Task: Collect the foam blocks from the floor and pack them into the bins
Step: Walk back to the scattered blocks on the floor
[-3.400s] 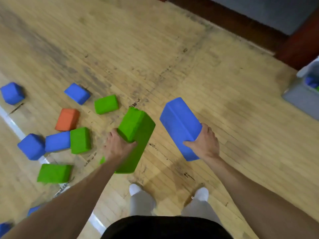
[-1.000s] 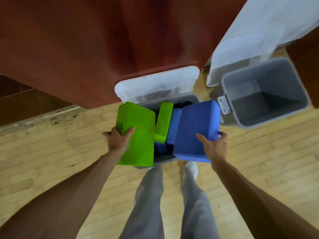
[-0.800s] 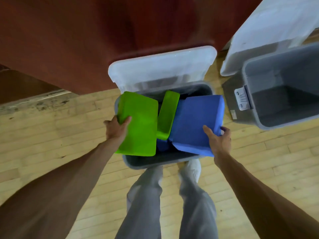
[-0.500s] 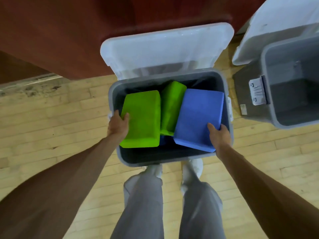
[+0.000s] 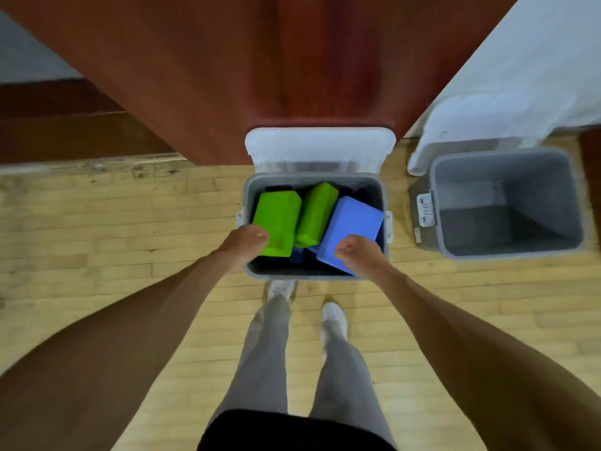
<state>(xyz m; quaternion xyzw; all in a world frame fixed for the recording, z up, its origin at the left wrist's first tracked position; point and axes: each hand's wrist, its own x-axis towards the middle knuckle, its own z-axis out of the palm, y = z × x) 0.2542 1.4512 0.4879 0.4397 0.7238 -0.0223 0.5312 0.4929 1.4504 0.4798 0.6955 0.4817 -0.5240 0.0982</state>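
A grey bin (image 5: 248, 203) with its clear lid (image 5: 320, 148) flipped back stands on the floor in front of my feet. Inside it lie a large green foam block (image 5: 278, 219) on the left, a second green block (image 5: 315, 213) in the middle and a large blue block (image 5: 353, 226) leaning on the right, over darker blue blocks (image 5: 297, 255) below. My left hand (image 5: 242, 244) hovers at the large green block's near corner, fingers loosely curled. My right hand (image 5: 359, 253) hovers over the blue block's near corner, also loosely curled. Neither hand visibly grips a block.
A second grey bin (image 5: 435, 229), open and with nothing showing inside, stands to the right, its white lid (image 5: 481, 125) leaning behind it. A dark red wall panel (image 5: 260, 76) rises right behind both bins. Wooden floor (image 5: 113, 229) lies to the left and around my feet.
I carried the green and blue blocks from the floor to the bin and lowered them in. Since half a second ago both blocks settled deeper and my hands drew back toward the near rim.
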